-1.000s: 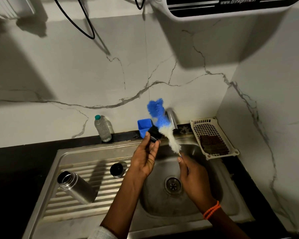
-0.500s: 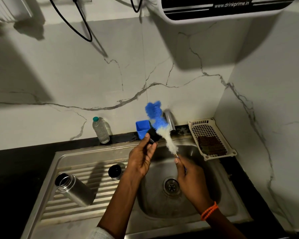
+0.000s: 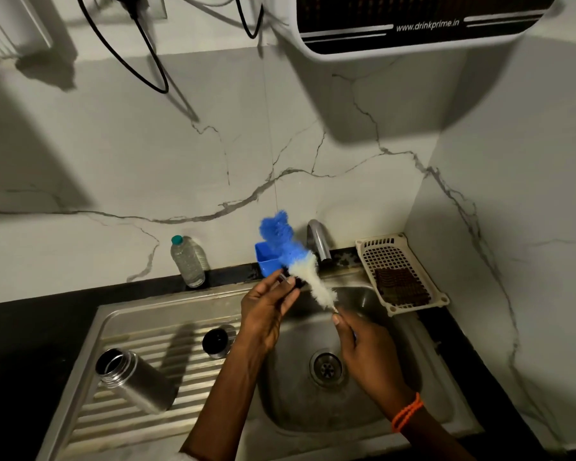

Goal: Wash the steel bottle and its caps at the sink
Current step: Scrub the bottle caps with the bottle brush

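The open steel bottle (image 3: pixel 133 380) lies tilted on the ribbed drainboard (image 3: pixel 120 424) at the left. A steel cap with a dark inside (image 3: pixel 217 342) stands on the drainboard beside my left wrist. My left hand (image 3: pixel 266 311) holds a small dark cap (image 3: pixel 296 281) at its fingertips over the back of the sink basin (image 3: pixel 413 400). My right hand (image 3: pixel 366 347) grips the handle of a bottle brush (image 3: pixel 300 261) with blue and white bristles, whose bristles touch the dark cap.
A tap (image 3: pixel 318 241) stands behind the basin, with a small blue tub (image 3: pixel 265 261) to its left. A clear plastic bottle with a green cap (image 3: pixel 188 261) stands by the wall. A white basket (image 3: pixel 399 271) with a brown scrub pad sits at the right.
Both hands and the brush stay over the back of the basin, with only small shifts of the brush against the cap. The view has shifted slightly.
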